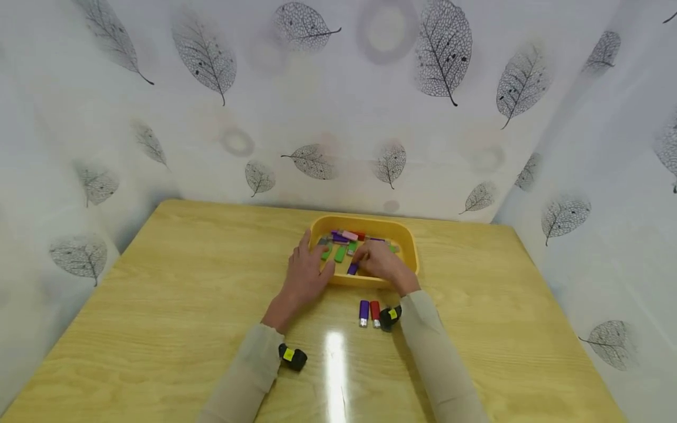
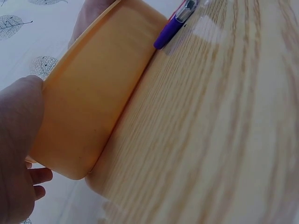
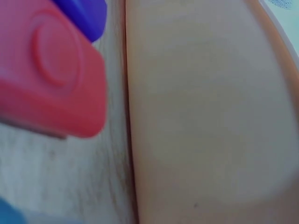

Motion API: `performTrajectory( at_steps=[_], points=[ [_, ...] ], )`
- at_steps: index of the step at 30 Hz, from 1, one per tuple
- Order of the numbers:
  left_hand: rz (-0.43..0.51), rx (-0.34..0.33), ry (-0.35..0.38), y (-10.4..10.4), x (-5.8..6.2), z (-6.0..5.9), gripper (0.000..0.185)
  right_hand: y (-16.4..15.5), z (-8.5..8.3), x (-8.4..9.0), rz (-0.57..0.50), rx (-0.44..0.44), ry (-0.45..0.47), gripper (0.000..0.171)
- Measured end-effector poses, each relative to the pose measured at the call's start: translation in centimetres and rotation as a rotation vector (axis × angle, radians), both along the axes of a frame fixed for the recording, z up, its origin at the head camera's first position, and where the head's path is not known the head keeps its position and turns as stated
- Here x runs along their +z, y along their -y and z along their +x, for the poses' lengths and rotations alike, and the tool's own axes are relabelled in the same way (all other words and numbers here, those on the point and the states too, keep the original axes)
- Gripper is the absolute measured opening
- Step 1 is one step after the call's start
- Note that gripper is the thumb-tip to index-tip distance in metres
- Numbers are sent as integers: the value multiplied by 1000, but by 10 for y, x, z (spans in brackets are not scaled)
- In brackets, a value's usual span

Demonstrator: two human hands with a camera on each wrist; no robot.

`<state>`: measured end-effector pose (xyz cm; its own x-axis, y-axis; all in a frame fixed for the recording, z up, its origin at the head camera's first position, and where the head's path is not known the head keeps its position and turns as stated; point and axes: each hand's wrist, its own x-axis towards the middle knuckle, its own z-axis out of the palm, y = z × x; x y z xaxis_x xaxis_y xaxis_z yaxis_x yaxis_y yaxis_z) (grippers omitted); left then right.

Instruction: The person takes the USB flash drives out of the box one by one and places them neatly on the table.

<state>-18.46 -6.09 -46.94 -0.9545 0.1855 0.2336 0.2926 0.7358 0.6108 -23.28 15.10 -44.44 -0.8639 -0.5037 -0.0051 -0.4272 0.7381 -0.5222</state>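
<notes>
In the head view a yellow plastic tray (image 1: pixel 391 222) holds several USB flash drives, among them a green one (image 1: pixel 340 254) and a pink one (image 1: pixel 349 235). My left hand (image 1: pixel 307 273) grips its near-left corner, the thumb over the rim; the left wrist view shows fingertips (image 2: pixel 41 176) past the tray's side. Reaching over the near rim, my right hand (image 1: pixel 382 261) pinches a purple flash drive (image 1: pixel 352 268) inside, its fingertips partly hidden. A purple flash drive (image 1: pixel 364 313) and a red flash drive (image 1: pixel 375 313) lie side by side on the table before the tray, metal ends toward me.
The wooden table (image 1: pixel 211 264) reaches back to a white leaf-printed curtain (image 1: pixel 344 117), which also hangs at both sides. Black wrist cameras (image 1: pixel 292 357) sit on both sleeves, the right one close beside the red drive. The tray's outer wall (image 3: pixel 210 116) fills much of the right wrist view.
</notes>
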Motion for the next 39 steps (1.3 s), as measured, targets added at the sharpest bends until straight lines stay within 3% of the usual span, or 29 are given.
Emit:
performTrajectory(
  at_steps=[5, 13, 20, 27, 39],
  points=[
    [-4, -22, -3, -1, -1, -2, 41, -1, 3, 0, -38, -19, 54, 9],
    [-11, 7, 30, 0, 1, 4, 42, 3, 5, 1, -46, -16, 151, 27],
    [9, 14, -4, 0, 3, 3, 40, 4, 2, 2, -54, -43, 138, 29],
    [30, 9, 29, 0, -1, 8, 41, 3, 7, -3, -54, -94, 214, 31],
    [9, -6, 7, 0, 0, 3, 44, 2, -2, -5, -22, 6, 100, 39]
  ],
)
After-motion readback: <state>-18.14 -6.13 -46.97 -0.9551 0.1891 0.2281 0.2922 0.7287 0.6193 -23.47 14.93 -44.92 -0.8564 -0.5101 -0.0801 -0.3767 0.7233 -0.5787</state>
